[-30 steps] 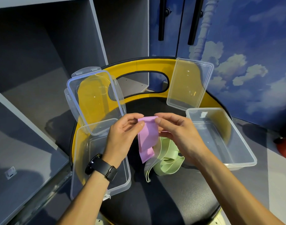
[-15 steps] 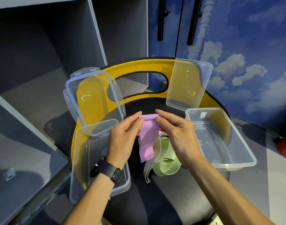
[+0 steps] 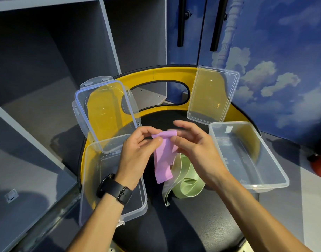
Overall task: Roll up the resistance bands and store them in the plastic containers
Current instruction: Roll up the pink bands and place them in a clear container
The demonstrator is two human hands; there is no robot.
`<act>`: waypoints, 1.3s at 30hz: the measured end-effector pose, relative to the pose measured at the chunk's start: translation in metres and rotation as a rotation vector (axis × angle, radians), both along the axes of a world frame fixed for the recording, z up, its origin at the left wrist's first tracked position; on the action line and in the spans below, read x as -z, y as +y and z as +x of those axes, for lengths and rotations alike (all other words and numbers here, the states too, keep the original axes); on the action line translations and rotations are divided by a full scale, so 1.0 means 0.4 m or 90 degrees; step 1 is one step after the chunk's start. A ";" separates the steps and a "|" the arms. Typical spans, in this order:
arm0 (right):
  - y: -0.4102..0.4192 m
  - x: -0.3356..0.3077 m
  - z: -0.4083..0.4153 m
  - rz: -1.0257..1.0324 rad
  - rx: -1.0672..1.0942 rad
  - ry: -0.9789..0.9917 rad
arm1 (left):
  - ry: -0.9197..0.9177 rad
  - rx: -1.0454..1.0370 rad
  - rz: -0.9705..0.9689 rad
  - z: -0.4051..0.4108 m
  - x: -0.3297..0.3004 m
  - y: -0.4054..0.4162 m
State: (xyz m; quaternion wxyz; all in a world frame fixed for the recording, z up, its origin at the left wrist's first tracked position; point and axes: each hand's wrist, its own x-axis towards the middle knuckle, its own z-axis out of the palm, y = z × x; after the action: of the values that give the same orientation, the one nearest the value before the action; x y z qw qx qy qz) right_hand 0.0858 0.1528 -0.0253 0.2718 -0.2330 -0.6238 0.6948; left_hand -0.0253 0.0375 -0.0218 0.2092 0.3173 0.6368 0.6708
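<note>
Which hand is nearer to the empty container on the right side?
The right hand. It holds the purple band just left of the right container; the left hand is farther away, over the left container.

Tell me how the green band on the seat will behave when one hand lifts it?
The green band lies in loose folded loops, so it is probably floppy and will dangle. It looks thin and flat, so likely light. Like the pink band hanging limp, it may unfold.
</note>
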 end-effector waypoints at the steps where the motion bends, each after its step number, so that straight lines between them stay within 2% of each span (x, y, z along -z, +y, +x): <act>1: 0.000 -0.002 0.001 -0.005 -0.017 -0.014 | 0.004 0.001 0.007 -0.002 -0.002 -0.002; 6: 0.005 -0.013 0.008 0.016 -0.083 -0.039 | 0.031 -0.021 0.021 -0.010 -0.002 -0.007; 11: -0.002 -0.013 0.004 0.028 -0.054 -0.030 | 0.064 -0.036 0.003 -0.008 0.001 -0.010; 14: 0.001 -0.007 0.001 0.030 -0.029 -0.023 | 0.008 0.008 0.010 -0.007 -0.003 -0.013; 21: 0.004 -0.014 0.007 0.042 -0.032 0.001 | -0.054 -0.027 -0.032 -0.008 0.000 -0.005; 24: 0.007 -0.015 0.006 -0.005 -0.061 -0.002 | -0.099 -0.007 -0.006 -0.013 0.000 -0.008; 26: 0.006 -0.018 0.005 -0.043 -0.070 -0.005 | -0.099 0.003 -0.002 -0.015 0.000 -0.009; 33: 0.010 -0.016 0.005 -0.025 -0.038 0.026 | -0.136 0.064 -0.010 -0.014 0.002 -0.012; 39: 0.008 -0.010 0.006 -0.001 -0.027 0.010 | -0.139 0.009 -0.063 -0.010 0.005 -0.005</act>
State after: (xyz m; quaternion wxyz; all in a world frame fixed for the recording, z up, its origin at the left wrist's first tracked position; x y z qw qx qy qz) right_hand 0.0880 0.1559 -0.0212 0.2619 -0.2145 -0.6262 0.7024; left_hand -0.0293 0.0355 -0.0238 0.2974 0.2365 0.6402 0.6677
